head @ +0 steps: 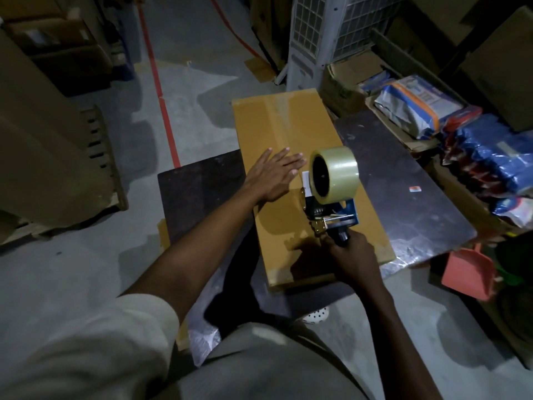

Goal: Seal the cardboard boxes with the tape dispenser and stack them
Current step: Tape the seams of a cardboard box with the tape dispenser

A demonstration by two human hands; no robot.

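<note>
A long flat cardboard box (pixel 288 131) lies on a dark table (pixel 418 203), its far half shiny with clear tape along the middle seam. My left hand (pixel 274 176) presses flat on the box top with straight fingers. My right hand (pixel 352 252) grips the handle of a blue tape dispenser (pixel 331 215) that carries a big roll of clear tape (pixel 337 174). The dispenser's front end sits on the box, near its close half.
Bags in blue and white wrapping (pixel 476 145) and open cartons (pixel 346 82) crowd the right side. A pink dustpan (pixel 467 272) leans beyond the table's near right corner. Tall cardboard (pixel 43 140) stands at left. Red tape lines (pixel 164 105) cross the grey floor.
</note>
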